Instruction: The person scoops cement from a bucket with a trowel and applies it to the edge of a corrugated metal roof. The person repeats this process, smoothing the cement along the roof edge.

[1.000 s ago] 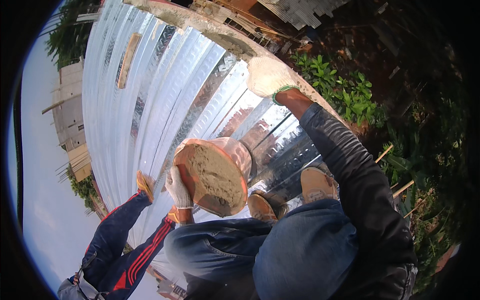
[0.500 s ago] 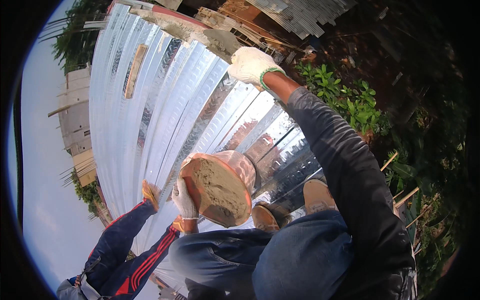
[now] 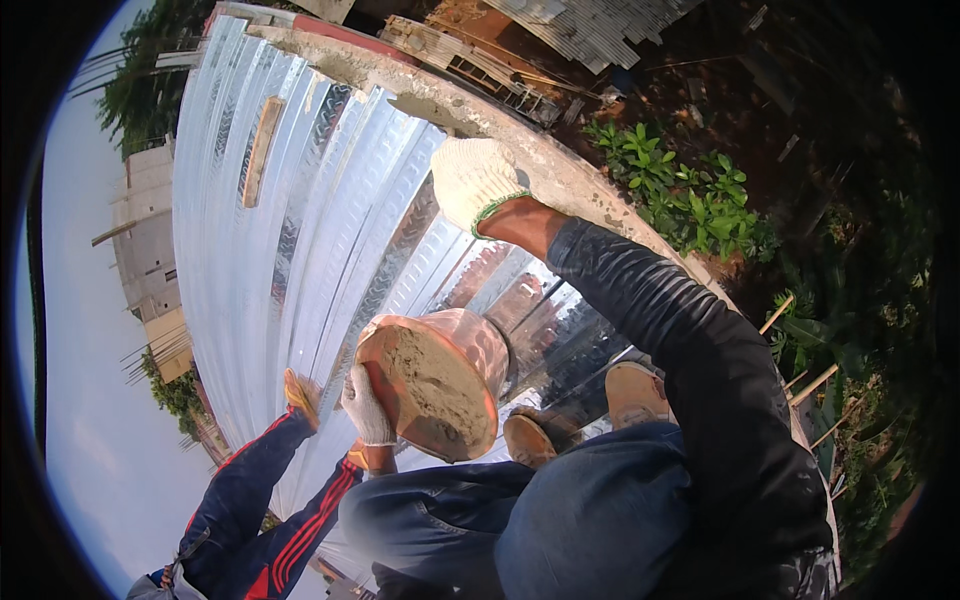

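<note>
While squatting in blue jeans [image 3: 600, 510] on silver ribbed metal sheeting [image 3: 330, 250], gripping a bucket [image 3: 474, 340] of wet grey-brown mortar [image 3: 430, 385] just ahead of the knees. Tipped, with its mouth toward the camera; clamped at the left of the rim by the gloved left hand [image 3: 368, 408]. Reaching forward with the gloved right hand [image 3: 475, 182], about where sheeting meets the rough concrete edge [image 3: 565, 180]. Visible from the back only, with fingers hidden: cannot tell if closed, nor on what.

For markings: red stripes down a co-worker's dark trousers [image 3: 255, 475], over orange shoes [image 3: 302, 400], at left. On the tan shoes [image 3: 527, 440], too small to make out.

Underfoot: shiny, stamped with rows of short ridges, mirroring reddish and dark patches near the feet. Toward the far left, a strip of wood [image 3: 262, 150]. Along the concrete, smears of grey mortar.

Outdoors, sunlit, raised. Beyond the edge, lower down: leafy plants [image 3: 680, 190], corrugated roofing [image 3: 600, 28], shaded ground. On the left, pale buildings [image 3: 148, 235] against blue sky [image 3: 85, 400].
</note>
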The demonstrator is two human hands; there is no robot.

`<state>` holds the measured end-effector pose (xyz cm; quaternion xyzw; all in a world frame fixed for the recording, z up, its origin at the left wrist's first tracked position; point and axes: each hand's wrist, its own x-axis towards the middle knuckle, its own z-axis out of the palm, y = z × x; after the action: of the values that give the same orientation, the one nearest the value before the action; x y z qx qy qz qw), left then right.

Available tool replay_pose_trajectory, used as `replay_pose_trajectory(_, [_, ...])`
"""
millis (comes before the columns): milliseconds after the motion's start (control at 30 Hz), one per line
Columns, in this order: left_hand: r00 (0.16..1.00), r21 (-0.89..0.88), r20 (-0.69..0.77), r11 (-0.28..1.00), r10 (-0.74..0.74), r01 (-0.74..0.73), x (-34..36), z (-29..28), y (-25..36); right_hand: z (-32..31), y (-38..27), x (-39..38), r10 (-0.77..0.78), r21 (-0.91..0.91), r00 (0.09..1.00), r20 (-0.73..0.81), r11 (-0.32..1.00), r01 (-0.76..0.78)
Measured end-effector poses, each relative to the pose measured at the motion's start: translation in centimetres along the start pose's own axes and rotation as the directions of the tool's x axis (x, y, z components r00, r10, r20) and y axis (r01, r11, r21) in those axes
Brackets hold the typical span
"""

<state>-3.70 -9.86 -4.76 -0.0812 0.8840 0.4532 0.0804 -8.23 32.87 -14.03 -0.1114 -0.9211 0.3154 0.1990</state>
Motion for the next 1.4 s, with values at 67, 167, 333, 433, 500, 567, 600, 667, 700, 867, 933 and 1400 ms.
replay_pose_trajectory(67, [0.999, -0.004, -0.021, 0.999, -0.043, 0.043, -0.7, 0.2, 0.6, -2.4, 1.0, -1.1, -0.011, 0.09, 1.0, 0.002, 0.996, 0.011])
replay_pose_trajectory(167, [0.999, -0.049, 0.045, 0.999, -0.01, 0.012, -1.5, 0.5, 1.5, -4.1, 2.8, 0.6, 0.123, 0.063, 0.981, 0.149, 0.989, -0.133])
replay_pose_trajectory(333, [1.0, -0.028, 0.027, 1.0, 0.004, -0.003, -0.3, 1.3, 0.3, -5.1, 5.6, 5.9, 0.32, -0.087, 0.84, 0.437, 0.945, -0.315])
replay_pose_trajectory(433, [0.999, 0.021, 0.017, 0.999, 0.034, -0.035, -0.5, 0.8, -0.2, -4.3, 3.2, 4.7, 0.267, -0.08, 0.853, 0.449, 0.962, -0.26])
replay_pose_trajectory(500, [0.999, 0.044, 0.028, 0.998, 0.043, -0.044, -0.2, 1.0, -0.5, -1.9, 2.8, 1.5, 0.17, -0.03, 0.919, 0.356, 0.985, -0.171])
replay_pose_trajectory(567, [0.999, 0.052, -0.023, 0.998, 0.028, -0.027, -0.6, -0.1, -0.4, -2.1, -0.2, -1.1, 0.117, 0.011, 0.954, 0.276, 0.992, -0.125])
replay_pose_trajectory(600, [1.0, 0.028, -0.017, 1.0, 0.014, -0.013, -1.2, 0.1, 0.1, -3.4, -1.0, -2.3, 0.126, -0.008, 0.969, 0.211, 0.992, -0.127])
replay_pose_trajectory(667, [1.0, -0.04, -0.004, 0.999, -0.023, 0.023, -0.8, 0.6, 0.1, -5.2, 0.0, -2.8, 0.09, 0.05, 0.969, 0.23, 0.993, -0.105])
replay_pose_trajectory(700, [1.0, -0.034, -0.016, 0.999, -0.024, 0.023, -1.0, 0.3, 0.6, -5.8, 0.2, -2.2, 0.091, 0.049, 0.964, 0.25, 0.993, -0.107])
replay_pose_trajectory(867, [1.0, -0.086, -0.019, 0.996, -0.003, 0.001, -0.7, 1.5, 0.4, -7.6, 5.8, 7.0, 0.071, -0.09, 0.964, 0.256, 0.995, -0.05])
replay_pose_trajectory(933, [0.998, -0.095, -0.026, 0.994, -0.051, 0.048, -1.0, 2.3, 1.5, -7.3, 8.0, 11.4, 0.063, -0.192, 0.951, 0.303, 0.981, -0.004])
replay_pose_trajectory(1400, [0.998, -0.061, -0.044, 0.997, -0.053, 0.05, -1.8, 1.5, 1.9, -5.8, 8.7, 20.6, 0.056, -0.595, 0.808, 0.587, 0.707, 0.383])
